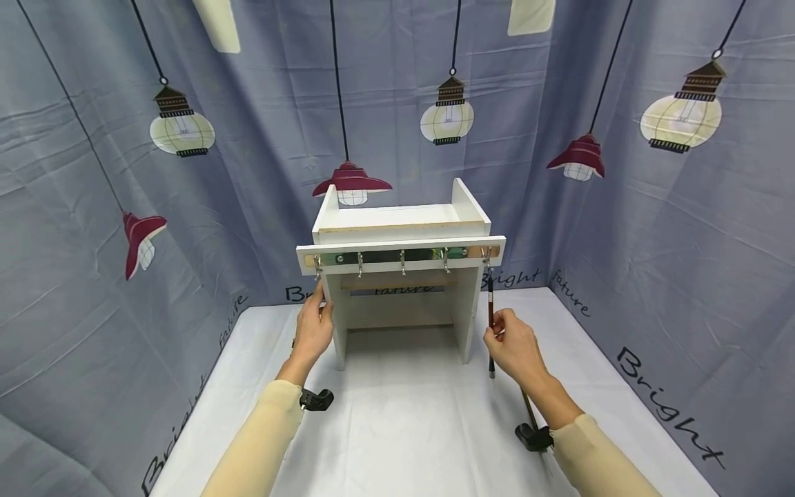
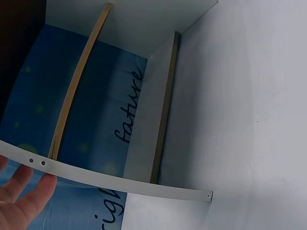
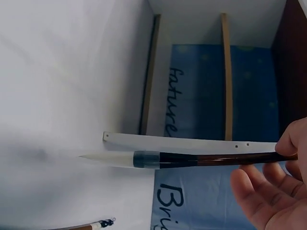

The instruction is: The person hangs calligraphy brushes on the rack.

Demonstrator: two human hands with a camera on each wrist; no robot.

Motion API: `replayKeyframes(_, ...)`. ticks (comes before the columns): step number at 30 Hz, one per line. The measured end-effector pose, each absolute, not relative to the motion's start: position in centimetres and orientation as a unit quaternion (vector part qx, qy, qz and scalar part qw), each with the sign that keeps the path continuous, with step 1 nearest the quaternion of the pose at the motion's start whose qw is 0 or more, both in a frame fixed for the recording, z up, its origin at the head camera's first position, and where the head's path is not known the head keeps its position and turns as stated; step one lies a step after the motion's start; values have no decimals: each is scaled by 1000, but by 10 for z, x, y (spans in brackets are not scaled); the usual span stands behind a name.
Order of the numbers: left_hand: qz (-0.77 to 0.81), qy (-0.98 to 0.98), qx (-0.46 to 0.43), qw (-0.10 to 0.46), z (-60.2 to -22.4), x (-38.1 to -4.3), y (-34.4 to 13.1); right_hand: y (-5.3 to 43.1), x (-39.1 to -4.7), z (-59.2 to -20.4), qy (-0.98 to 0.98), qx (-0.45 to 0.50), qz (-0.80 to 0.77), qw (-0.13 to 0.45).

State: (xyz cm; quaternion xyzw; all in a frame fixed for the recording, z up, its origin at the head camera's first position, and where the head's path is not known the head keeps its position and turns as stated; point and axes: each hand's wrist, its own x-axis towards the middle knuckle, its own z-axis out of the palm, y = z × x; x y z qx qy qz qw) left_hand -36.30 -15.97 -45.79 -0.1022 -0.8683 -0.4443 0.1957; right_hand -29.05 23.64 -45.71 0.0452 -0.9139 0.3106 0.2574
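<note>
Bright head view, dimmer wrist views

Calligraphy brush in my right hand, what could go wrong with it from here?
The calligraphy brush might fall if the right hand releases early: I can't tell whether its top is caught on the end hook. Its exposed bristles could rub the nearby white shelf. Drawing that hand back might also knock the brown stick under the forearm.
</note>
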Motion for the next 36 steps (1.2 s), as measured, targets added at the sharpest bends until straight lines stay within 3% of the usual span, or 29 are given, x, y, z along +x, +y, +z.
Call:
replayKeyframes(17, -447, -864, -106, 205, -462, -363, -160, 228, -310, -459, -919, 12, 321, 229)
replayKeyframes(36, -442, -870, -98, 193, -460, -366, -161, 252, -301, -448, -927, -14, 322, 192)
